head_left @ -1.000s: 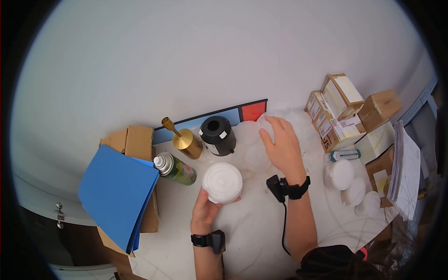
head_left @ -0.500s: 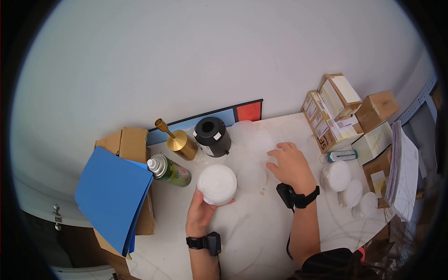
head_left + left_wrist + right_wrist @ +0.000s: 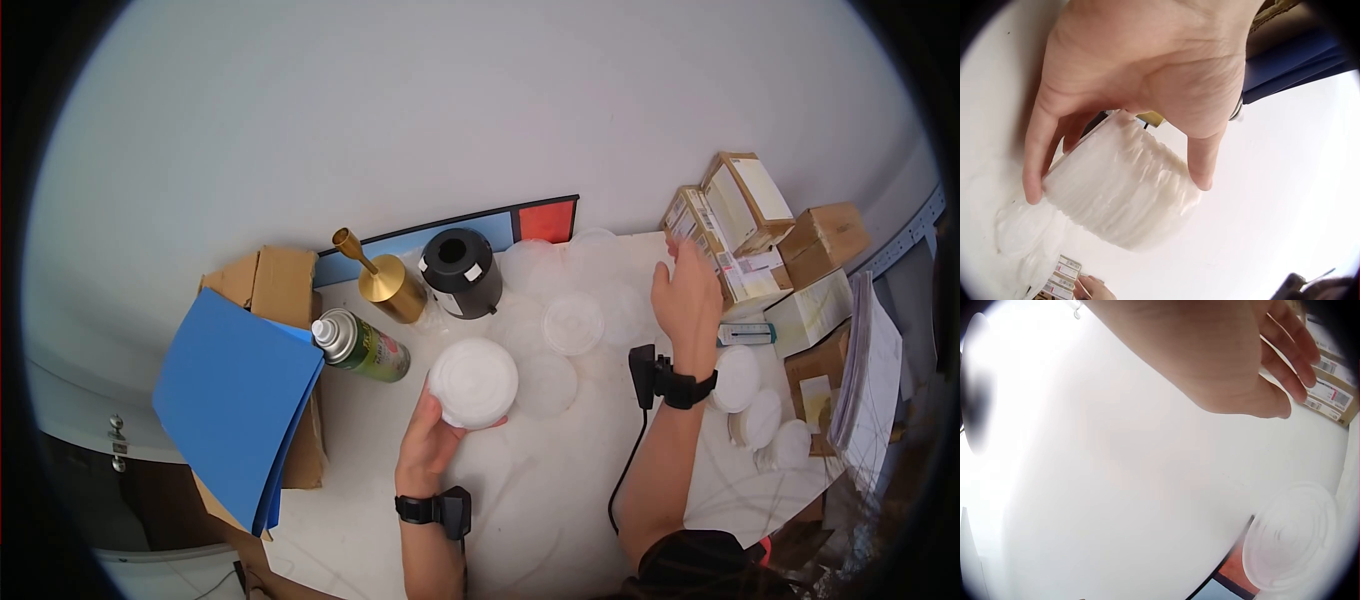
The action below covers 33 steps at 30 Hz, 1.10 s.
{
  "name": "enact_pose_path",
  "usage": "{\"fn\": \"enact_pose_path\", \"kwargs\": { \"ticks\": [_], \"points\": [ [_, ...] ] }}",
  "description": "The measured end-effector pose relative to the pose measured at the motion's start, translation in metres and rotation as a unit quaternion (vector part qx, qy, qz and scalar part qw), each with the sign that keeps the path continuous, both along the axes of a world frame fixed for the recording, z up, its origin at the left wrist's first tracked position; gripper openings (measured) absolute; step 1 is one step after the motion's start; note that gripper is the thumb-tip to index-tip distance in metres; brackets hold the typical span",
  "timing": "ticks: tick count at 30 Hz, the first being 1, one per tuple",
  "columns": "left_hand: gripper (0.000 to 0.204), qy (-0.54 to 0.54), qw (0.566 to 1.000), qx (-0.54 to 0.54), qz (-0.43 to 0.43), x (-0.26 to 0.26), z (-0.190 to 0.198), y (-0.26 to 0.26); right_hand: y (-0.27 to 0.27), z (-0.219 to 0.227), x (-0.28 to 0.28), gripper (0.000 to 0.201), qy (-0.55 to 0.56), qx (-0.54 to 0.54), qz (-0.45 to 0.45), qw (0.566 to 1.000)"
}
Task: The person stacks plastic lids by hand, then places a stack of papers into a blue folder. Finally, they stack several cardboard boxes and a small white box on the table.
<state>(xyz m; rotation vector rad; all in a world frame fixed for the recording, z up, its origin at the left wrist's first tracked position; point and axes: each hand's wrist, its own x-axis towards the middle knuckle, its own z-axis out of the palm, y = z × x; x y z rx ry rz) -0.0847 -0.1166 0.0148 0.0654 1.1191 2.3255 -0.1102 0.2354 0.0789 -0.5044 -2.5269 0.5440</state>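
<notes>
My left hand (image 3: 430, 440) grips a thick stack of round, translucent white plastic lids (image 3: 473, 383), its thumb on one side and fingers on the other. The left wrist view shows the many thin rims of the stack (image 3: 1122, 181) pressed together, tilted between thumb and fingertips. Over the right part of the table, my right hand (image 3: 688, 300) holds nothing, fingers loosely extended beside the cardboard boxes. Several single lids lie spread over the middle and back of the table, among them a clear lid (image 3: 573, 323) and a nearer lid (image 3: 546, 384).
On the left stand a spray can (image 3: 360, 345), a brass-coloured holder (image 3: 392, 288), a black cylinder (image 3: 460, 273) and a blue folder (image 3: 240, 400) against a carton. Small cardboard boxes (image 3: 740, 235) and white lid stacks (image 3: 735, 378) occupy the right side.
My right hand has gone from the back edge, down over the loose lids, then right toward the boxes. My left hand keeps its grip on the stack of lids, nearly in place.
</notes>
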Motion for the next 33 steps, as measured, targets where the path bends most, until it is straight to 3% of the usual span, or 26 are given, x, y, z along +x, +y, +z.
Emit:
{"fn": "enact_pose_path", "kwargs": {
  "ticks": [2, 5, 8, 15, 18, 21, 24, 27, 33],
  "points": [
    [0.096, -0.001, 1.000, -0.001, -0.006, 0.002, -0.002, 0.001, 0.002, -0.037, -0.029, 0.040, 0.079, 0.026, 0.085, 0.993],
    [0.095, -0.004, 1.000, -0.005, -0.009, -0.001, -0.004, -0.002, -0.015, -0.060, -0.041, 0.047, -0.067, -0.122, 0.160, 0.977],
    [0.095, -0.002, 1.000, -0.011, 0.004, 0.000, -0.002, -0.002, -0.030, -0.066, -0.039, 0.045, -0.051, -0.021, 0.166, 0.985],
    [0.096, 0.013, 1.000, 0.003, -0.004, 0.001, -0.001, 0.000, -0.036, -0.047, -0.041, 0.025, -0.021, 0.025, 0.158, 0.987],
    [0.097, 0.019, 1.000, 0.000, -0.003, -0.001, 0.004, 0.001, -0.036, -0.028, -0.040, 0.019, 0.052, 0.035, 0.099, 0.993],
    [0.100, 0.023, 1.000, 0.005, -0.005, -0.003, 0.006, 0.001, -0.053, 0.022, -0.027, 0.018, 0.184, -0.062, 0.135, 0.972],
    [0.106, 0.028, 1.000, -0.005, -0.010, -0.002, 0.004, 0.000, -0.075, 0.069, 0.001, 0.014, 0.040, -0.258, 0.284, 0.922],
    [0.115, 0.034, 0.999, -0.015, -0.023, -0.001, 0.010, 0.001, -0.092, 0.085, 0.014, 0.014, -0.118, -0.280, 0.447, 0.841],
    [0.117, 0.065, 0.995, -0.035, -0.071, -0.001, 0.003, -0.001, -0.124, 0.064, 0.002, 0.014, -0.091, -0.193, 0.550, 0.807]
  ]
}}
